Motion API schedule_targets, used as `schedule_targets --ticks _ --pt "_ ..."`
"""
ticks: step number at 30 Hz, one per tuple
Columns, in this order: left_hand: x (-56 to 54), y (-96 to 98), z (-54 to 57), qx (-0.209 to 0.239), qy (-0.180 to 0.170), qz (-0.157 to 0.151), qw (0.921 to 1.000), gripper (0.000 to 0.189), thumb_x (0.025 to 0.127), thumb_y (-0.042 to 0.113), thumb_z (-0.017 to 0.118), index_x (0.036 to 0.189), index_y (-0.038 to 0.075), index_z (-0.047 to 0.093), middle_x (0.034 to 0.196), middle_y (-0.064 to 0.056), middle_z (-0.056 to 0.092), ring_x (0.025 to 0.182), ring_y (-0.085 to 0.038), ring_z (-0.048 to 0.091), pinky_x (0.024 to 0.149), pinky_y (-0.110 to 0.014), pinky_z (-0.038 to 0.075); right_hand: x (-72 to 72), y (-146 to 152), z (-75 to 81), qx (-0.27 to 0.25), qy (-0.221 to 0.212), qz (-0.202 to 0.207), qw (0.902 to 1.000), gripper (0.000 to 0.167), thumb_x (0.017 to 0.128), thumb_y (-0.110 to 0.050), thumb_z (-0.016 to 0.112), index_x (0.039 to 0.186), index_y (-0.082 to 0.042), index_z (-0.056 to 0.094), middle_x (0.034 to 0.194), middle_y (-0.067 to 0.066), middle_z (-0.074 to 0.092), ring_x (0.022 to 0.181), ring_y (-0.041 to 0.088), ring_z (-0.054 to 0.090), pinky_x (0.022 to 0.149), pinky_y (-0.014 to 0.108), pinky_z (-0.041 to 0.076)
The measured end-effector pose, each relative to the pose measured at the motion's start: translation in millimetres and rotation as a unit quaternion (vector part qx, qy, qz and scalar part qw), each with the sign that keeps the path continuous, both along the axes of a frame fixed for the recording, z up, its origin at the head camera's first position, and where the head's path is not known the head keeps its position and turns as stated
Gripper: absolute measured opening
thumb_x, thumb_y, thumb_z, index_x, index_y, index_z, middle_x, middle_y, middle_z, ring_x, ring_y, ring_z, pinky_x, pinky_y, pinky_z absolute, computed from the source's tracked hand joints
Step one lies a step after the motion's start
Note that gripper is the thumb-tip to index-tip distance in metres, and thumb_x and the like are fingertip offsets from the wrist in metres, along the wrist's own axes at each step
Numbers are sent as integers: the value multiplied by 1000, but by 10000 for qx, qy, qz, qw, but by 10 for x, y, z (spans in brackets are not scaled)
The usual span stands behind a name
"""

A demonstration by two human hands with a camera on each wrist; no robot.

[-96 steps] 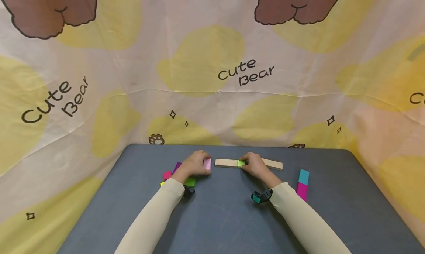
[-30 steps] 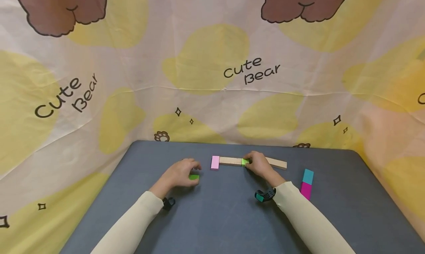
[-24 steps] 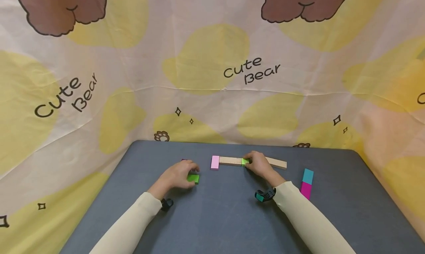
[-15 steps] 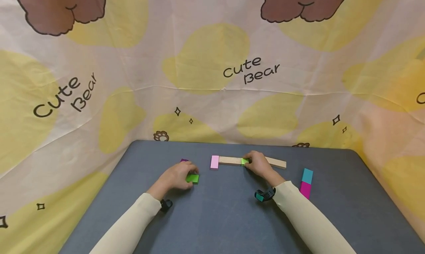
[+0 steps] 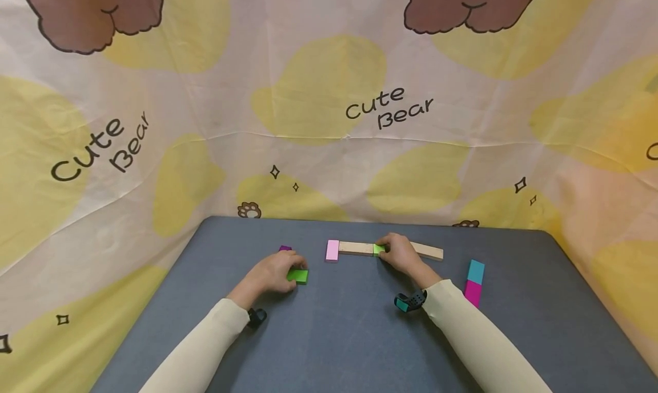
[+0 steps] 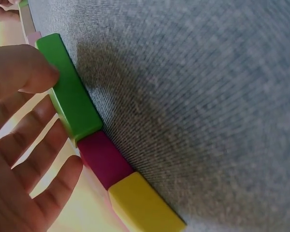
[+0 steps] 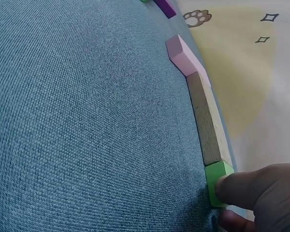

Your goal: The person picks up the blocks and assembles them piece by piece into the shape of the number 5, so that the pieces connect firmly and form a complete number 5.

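Observation:
In the head view my left hand [image 5: 272, 272] is at the table's left, thumb and fingers around a green block [image 5: 300, 277]. The left wrist view shows the thumb on that block, with a magenta block [image 6: 105, 158] and a yellow block [image 6: 145, 205] lined up after it. My right hand [image 5: 403, 255] pinches a lime-green block [image 5: 377, 249] in a row along the back. To its left, a wooden strip [image 5: 356, 248] touches it, and a pink block [image 5: 332, 251] stands crosswise at the strip's far end. Another wooden strip [image 5: 430, 251] emerges right of the hand.
A blue block [image 5: 476, 272] and a magenta block [image 5: 473, 293] lie end to end on the right. Behind my left hand a purple block [image 5: 285, 248] peeks out. The grey table [image 5: 329, 336] ends at a patterned cloth [image 5: 308, 107].
The pink block, earlier in my left hand, now touches the wooden strip's left end. My left hand has drawn back left and closed around the green block. The right hand stays on the lime-green block.

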State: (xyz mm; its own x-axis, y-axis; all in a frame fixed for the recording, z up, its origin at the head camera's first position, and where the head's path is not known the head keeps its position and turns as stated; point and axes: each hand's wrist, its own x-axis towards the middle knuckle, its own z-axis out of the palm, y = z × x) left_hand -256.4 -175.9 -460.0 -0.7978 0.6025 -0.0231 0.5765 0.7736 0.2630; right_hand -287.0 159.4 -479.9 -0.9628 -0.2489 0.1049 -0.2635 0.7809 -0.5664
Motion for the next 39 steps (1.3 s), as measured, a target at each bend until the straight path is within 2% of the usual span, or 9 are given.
schedule_targets --ticks 11,20,25,29,33,39 --pt "30 -3 -47 133 126 179 9997 32 74 14 72 105 18 68 97 6 61 80 -10 51 74 -29 45 14 13 -9 11 -24 -3 10000 28 85 -3 67 112 0 70 111 17 65 103 33 62 82 45 52" --pt "68 48 -116 642 408 216 9969 30 73 15 71 103 14 68 93 4 63 81 -10 53 72 -26 45 23 10 -19 69 -16 -40 10000 27 85 -5 68 112 -1 71 113 17 65 104 33 62 82 45 52" --pt "107 155 -115 1091 196 702 9913 30 72 15 74 101 12 68 90 2 61 81 -13 54 71 -27 46 16 0 -12 110 -32 -54 9999 28 85 -5 68 113 -1 70 113 17 64 103 33 62 82 45 52" --pt "133 242 -146 1431 4 1167 9828 30 71 16 76 100 11 69 89 1 61 81 -12 54 71 -26 47 11 -12 -13 130 -81 -124 9998 28 85 -6 68 113 -2 70 113 15 65 103 32 62 82 44 52" --pt "134 319 -193 1670 -64 1480 9748 29 71 18 77 98 11 69 87 1 61 78 -11 54 69 -25 48 9 -17 -14 125 -104 -158 9997 28 85 -6 68 114 -3 71 112 15 64 102 31 62 82 44 52" --pt "140 438 -218 2078 -402 1941 9579 28 71 20 79 95 9 68 85 -1 62 77 -13 54 68 -27 49 11 -14 -10 63 -117 -163 9998 27 86 -6 67 113 -3 71 113 15 64 104 31 62 83 44 52"
